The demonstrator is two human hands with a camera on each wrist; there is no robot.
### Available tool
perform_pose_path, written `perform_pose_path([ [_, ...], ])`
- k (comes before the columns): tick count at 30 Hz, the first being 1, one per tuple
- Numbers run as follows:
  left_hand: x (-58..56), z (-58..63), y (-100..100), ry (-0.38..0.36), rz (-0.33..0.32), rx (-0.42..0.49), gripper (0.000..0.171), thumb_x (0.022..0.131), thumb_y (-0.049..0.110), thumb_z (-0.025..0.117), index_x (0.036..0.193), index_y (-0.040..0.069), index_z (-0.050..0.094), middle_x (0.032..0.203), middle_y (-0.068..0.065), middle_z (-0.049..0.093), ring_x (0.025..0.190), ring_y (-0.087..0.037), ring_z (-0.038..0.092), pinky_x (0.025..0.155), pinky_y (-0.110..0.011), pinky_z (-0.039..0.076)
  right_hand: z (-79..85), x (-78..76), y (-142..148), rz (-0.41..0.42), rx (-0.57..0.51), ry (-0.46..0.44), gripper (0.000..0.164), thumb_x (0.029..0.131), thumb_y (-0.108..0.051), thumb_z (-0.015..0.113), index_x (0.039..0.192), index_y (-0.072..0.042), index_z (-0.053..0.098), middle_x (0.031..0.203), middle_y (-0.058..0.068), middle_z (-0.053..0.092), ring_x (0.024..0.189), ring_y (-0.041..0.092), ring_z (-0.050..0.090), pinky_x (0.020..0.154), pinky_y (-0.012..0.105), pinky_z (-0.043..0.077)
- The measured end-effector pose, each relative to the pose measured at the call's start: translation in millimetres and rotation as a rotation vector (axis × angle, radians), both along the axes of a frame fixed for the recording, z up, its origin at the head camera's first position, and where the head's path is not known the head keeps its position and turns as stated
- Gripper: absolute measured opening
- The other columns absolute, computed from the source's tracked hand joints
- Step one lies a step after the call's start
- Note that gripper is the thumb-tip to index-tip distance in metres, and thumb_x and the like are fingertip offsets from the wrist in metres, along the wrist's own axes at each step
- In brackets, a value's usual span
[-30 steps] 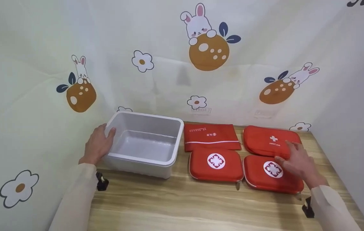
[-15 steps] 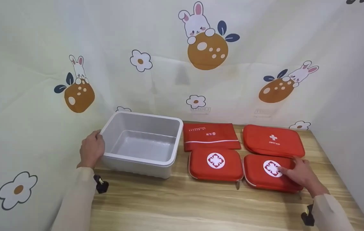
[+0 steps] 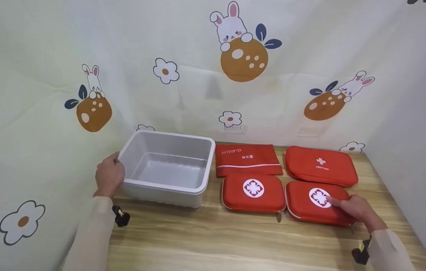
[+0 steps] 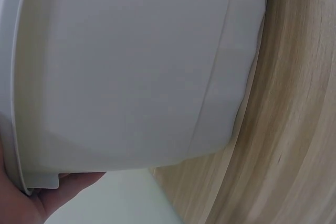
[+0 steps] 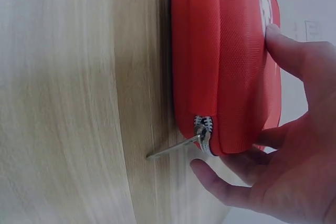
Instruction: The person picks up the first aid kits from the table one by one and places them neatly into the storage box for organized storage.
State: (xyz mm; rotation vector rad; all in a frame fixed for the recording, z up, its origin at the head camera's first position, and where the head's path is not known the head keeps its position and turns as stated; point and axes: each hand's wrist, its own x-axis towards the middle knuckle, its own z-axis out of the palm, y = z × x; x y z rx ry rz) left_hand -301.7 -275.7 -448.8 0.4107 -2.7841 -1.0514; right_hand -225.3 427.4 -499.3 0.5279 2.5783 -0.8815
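At the left side of a light grey plastic tub (image 3: 175, 191), my left hand (image 3: 109, 175) grips the rim. The left wrist view shows that hand (image 4: 29, 203) around the rim's corner, with the tub's outer wall (image 4: 126, 72) filling most of the picture. My right hand (image 3: 357, 209) holds the right end of the front-right red first-aid case (image 3: 303, 199), which lies on the table. Its thumb presses on top near the white cross badge, and the other fingers reach around the side. The zipper pull (image 5: 176, 147) of this case (image 5: 197, 51) hangs out below that hand (image 5: 294, 156).
A flat red pouch (image 3: 248, 160), a red case with a cross badge (image 3: 235, 197) and another marked FIRST AID (image 3: 333, 169) lie close around the held one. The wooden table (image 3: 235, 241) is walled by printed cloth (image 3: 291, 94) behind and at both sides.
My right hand has come down from above the cases and moved toward me, taking hold of the front-right case's right end. My left hand has shifted slightly outward on the tub's rim.
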Motion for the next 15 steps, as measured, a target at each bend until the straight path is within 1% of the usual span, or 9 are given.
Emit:
perform_pose_path([
  [3,-0.5,0.0,0.8,-0.005,0.004,0.008,0.053,0.102,0.012,0.027,0.152,-0.002,0.036,0.154,-0.026,0.040,0.143,-0.046,0.039,0.116,-0.060,0.033,0.5,0.5,1.2,-0.033,-0.042,-0.046,0.093,0.086,-0.065,0.061,0.124,0.018,0.045,0.090,0.015,0.058,0.084,0.024,0.056,0.067,0.029,0.045],
  [6,-1.0,-0.2,0.8,-0.016,0.010,0.016,0.053,0.102,0.012,0.027,0.153,0.001,0.034,0.156,-0.024,0.035,0.145,-0.045,0.035,0.117,-0.059,0.032,1.1,1.0,2.2,-0.070,-0.095,-0.073,0.095,0.085,-0.066,0.062,0.128,0.017,0.042,0.095,0.014,0.059,0.087,0.024,0.055,0.069,0.028,0.045],
  [8,-0.7,-0.2,1.2,-0.016,0.012,0.018,0.052,0.103,0.013,0.026,0.154,0.002,0.033,0.157,-0.023,0.034,0.145,-0.045,0.036,0.116,-0.059,0.033,1.3,1.3,3.6,-0.085,-0.119,-0.080,0.098,0.085,-0.067,0.063,0.130,0.016,0.040,0.098,0.015,0.059,0.089,0.025,0.054,0.070,0.028,0.044],
  [10,-0.2,-0.7,1.3,-0.010,0.013,0.020,0.052,0.103,0.014,0.026,0.154,0.003,0.033,0.157,-0.022,0.033,0.144,-0.044,0.040,0.114,-0.059,0.036,1.7,1.5,5.3,-0.095,-0.137,-0.081,0.098,0.085,-0.067,0.063,0.132,0.016,0.039,0.100,0.015,0.059,0.090,0.024,0.053,0.071,0.028,0.044],
  [12,1.1,-1.0,1.9,0.022,0.016,0.022,0.051,0.103,0.013,0.027,0.152,0.003,0.036,0.156,-0.022,0.036,0.139,-0.043,0.046,0.109,-0.059,0.041,2.2,1.8,6.6,-0.100,-0.149,-0.078,0.098,0.084,-0.066,0.063,0.131,0.016,0.039,0.099,0.015,0.057,0.089,0.024,0.054,0.071,0.028,0.045],
  [15,3.1,-1.4,2.4,0.066,0.022,0.020,0.051,0.101,0.012,0.029,0.150,0.002,0.040,0.154,-0.022,0.039,0.136,-0.043,0.050,0.103,-0.058,0.044,2.9,1.4,7.9,-0.103,-0.172,-0.073,0.100,0.084,-0.066,0.064,0.132,0.017,0.037,0.100,0.014,0.055,0.088,0.023,0.054,0.070,0.029,0.047],
])
